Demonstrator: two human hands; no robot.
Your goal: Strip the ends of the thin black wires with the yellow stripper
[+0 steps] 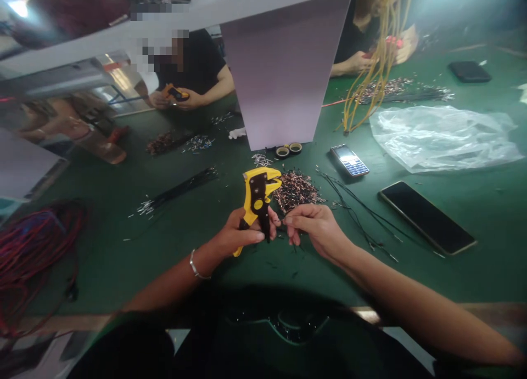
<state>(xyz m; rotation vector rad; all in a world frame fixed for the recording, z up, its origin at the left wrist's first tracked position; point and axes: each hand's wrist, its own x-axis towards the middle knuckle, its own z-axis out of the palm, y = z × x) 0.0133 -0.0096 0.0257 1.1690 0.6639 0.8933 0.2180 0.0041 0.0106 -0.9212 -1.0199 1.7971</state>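
One clenched left grip [241,235] holds a yellow wire stripper [257,199] upright over the near half of the tabletop [102,247], its head turned toward the right grip [317,229], which pinches a thin black wire [280,221] close beside it, before a heap of cut wires [295,191].

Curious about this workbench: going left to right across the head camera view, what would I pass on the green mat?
Red cable coil, bundle of black wires, yellow wire stripper, pile of short wire pieces, keypad phone, black smartphone.
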